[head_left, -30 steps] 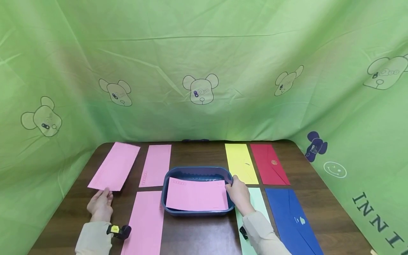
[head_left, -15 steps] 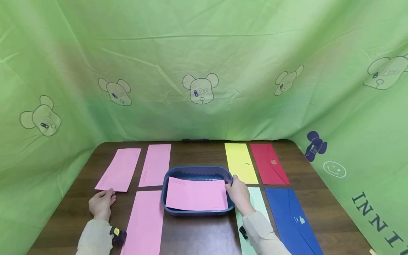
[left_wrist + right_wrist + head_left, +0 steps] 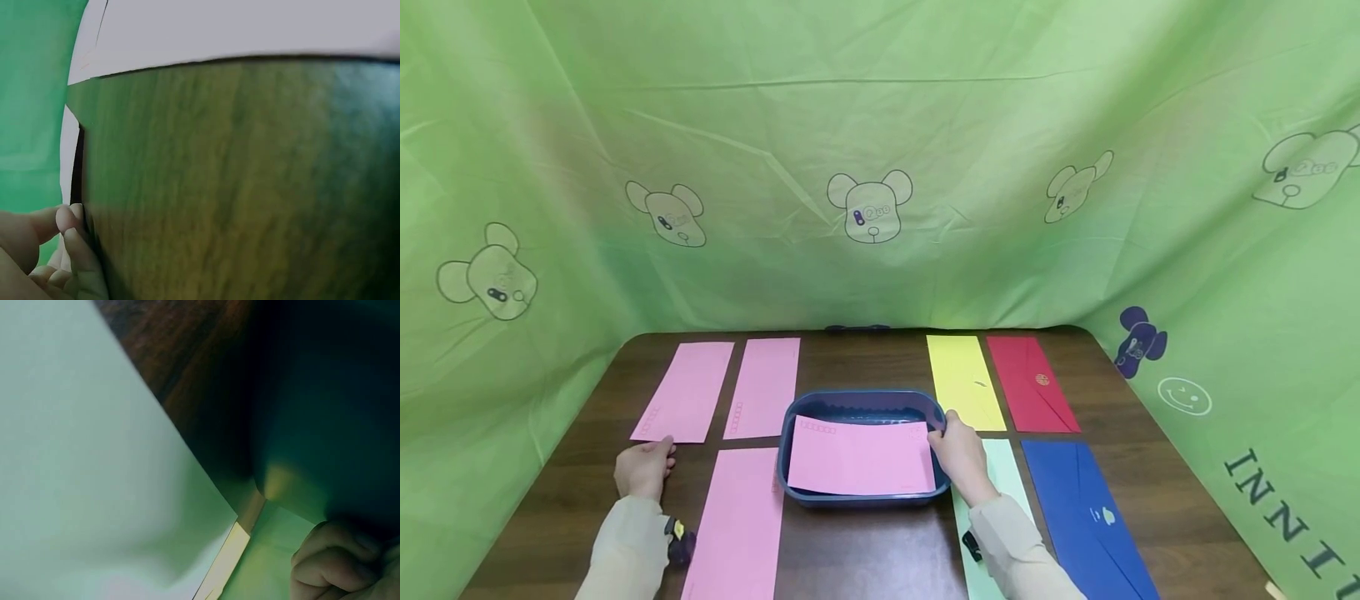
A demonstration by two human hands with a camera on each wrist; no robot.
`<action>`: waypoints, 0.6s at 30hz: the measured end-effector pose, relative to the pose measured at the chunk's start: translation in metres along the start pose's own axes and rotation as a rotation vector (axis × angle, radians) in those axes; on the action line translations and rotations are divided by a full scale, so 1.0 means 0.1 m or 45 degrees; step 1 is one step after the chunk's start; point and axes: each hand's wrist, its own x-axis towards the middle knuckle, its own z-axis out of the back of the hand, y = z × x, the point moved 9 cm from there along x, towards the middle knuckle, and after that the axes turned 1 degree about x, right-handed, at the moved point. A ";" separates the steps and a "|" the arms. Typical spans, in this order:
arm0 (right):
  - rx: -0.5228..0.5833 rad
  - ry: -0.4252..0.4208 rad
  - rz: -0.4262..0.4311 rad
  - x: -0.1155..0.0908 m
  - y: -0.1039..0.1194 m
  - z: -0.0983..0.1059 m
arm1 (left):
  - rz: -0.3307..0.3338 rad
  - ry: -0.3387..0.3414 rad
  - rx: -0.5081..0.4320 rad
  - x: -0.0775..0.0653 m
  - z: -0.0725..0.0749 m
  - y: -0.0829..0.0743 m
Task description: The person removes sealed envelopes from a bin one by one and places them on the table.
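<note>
My left hand pinches the near edge of a pink envelope at the far left of the table. The left wrist view shows thumb and fingertips together at that envelope's edge. With my right hand I grip the right rim of a dark blue plastic basin in the middle. Inside the basin lies another pink envelope, slanted, with a row of small printed boxes. The right wrist view has my curled fingers against the basin's dark wall.
Two more pink envelopes, a far one and a near one, lie left of the basin. To the right are yellow, red, light green and blue envelopes. A green printed curtain surrounds the wooden table.
My left hand has brought the far-left pink envelope down from a raised tilt to lie on the table, then shifted it slightly right and away. The right hand and basin stay put.
</note>
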 end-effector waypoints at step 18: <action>0.006 0.003 -0.011 -0.01 -0.01 -0.01 | -0.037 0.009 0.195 0.03 -0.01 -0.03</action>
